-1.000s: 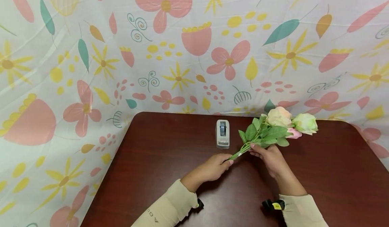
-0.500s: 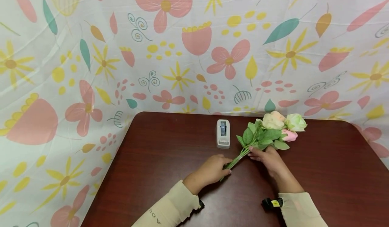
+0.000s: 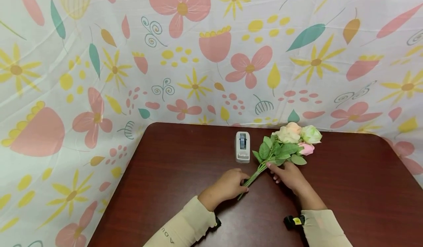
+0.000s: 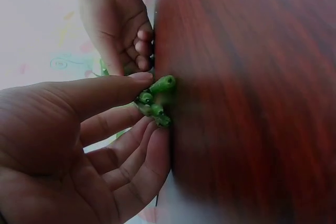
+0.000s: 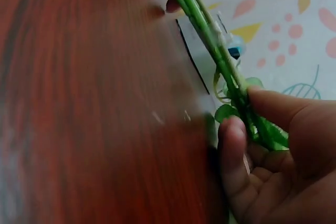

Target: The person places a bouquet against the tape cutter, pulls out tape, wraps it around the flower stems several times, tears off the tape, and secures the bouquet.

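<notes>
A bunch of artificial roses (image 3: 289, 135), cream, peach, pale green and pink with green leaves, slants over the table with its heads toward the back right. My left hand (image 3: 230, 184) pinches the lower stems between thumb and fingers. The cut stem ends (image 4: 157, 103) poke out past those fingertips in the left wrist view. Higher up, just under the leaves, my right hand (image 3: 290, 177) holds the stems with the thumb on top. Clear tape shows around the green stems (image 5: 202, 22) between the two hands in the right wrist view.
A white tape dispenser (image 3: 242, 147) stands on the dark red-brown table (image 3: 185, 155), just left of the leaves. Behind the table's back edge hangs a flower-printed cloth (image 3: 211, 74), which also covers the left side.
The bouquet has moved left and toward me, its stems now steeper and lower. The left hand has slid up the stems, so their ends show below it. The right hand has shifted slightly left.
</notes>
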Demonstrator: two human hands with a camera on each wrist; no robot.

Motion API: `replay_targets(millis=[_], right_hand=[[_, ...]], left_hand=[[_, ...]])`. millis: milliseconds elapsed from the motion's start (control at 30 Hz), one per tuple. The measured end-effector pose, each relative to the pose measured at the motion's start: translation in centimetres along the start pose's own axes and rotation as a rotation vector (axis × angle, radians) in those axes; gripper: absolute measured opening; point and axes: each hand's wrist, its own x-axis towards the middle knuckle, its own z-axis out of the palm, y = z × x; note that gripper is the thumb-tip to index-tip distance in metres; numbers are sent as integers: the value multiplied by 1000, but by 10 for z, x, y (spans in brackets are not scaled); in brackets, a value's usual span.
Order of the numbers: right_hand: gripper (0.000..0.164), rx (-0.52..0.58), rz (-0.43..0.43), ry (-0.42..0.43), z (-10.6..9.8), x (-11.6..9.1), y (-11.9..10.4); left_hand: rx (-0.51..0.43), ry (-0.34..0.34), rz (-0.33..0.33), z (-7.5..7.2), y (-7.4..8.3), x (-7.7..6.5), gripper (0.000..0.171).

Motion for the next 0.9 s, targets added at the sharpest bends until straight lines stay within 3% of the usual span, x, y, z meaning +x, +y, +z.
replay_targets(millis=[200, 533, 767, 900], right_hand=[[50, -153, 38, 8, 3, 0, 1], [47, -176, 47, 19, 4, -2, -3], [48, -214, 9, 37, 4, -1, -5], [48, -203, 24, 4, 2, -4, -7]], left_hand=[[-5, 15, -14, -1, -1, 0, 37], [27, -12, -44, -1, 0, -2, 41], [-5, -24, -82, -1, 0, -2, 48], [-23, -29, -107, 1, 0, -1, 49]])
